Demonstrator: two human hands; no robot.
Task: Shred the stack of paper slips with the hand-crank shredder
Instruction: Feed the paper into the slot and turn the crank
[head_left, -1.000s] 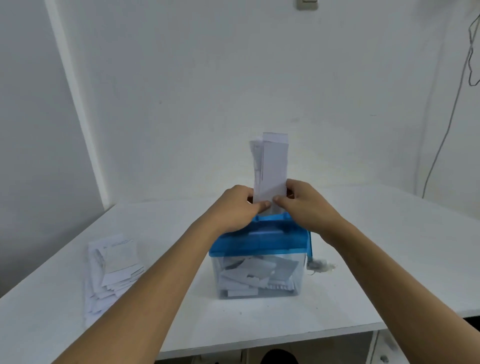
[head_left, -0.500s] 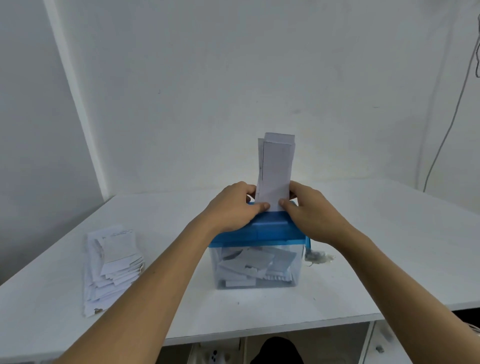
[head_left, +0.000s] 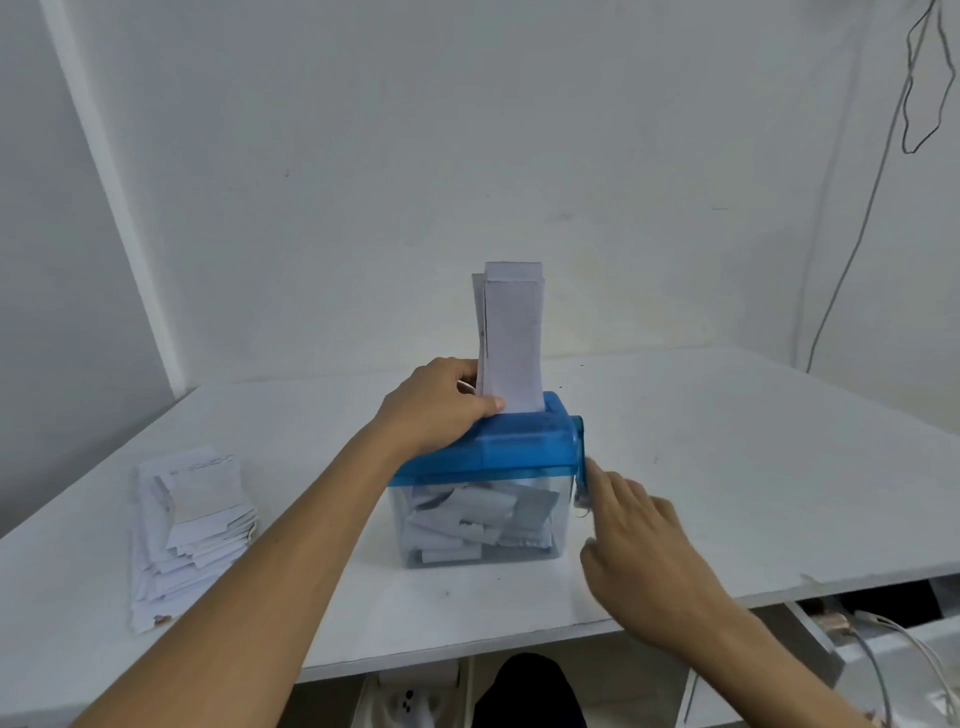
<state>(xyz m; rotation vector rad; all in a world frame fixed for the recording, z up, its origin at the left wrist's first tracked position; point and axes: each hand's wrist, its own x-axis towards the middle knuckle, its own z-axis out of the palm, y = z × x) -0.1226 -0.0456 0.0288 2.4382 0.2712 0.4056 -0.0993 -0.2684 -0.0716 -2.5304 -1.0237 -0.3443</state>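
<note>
A small shredder with a blue top (head_left: 511, 447) and a clear bin (head_left: 475, 525) holding paper pieces stands mid-table. A few white slips (head_left: 511, 338) stand upright in its slot. My left hand (head_left: 436, 405) rests on the left of the blue top and pinches the slips at their base. My right hand (head_left: 641, 551) is at the shredder's right side, fingers reaching the blue crank (head_left: 583, 457); whether they grip it is hidden. A stack of paper slips (head_left: 192, 525) lies on the table at the left.
The white table (head_left: 727, 467) stands in a corner between white walls. Its front edge runs close below the shredder. An open drawer with cables (head_left: 883, 644) sits under the table at the right. A thin cable (head_left: 852, 249) hangs on the right wall.
My right hand has let go of the slips and dropped to the crank on the shredder's right side. My left hand still holds the slips in the slot.
</note>
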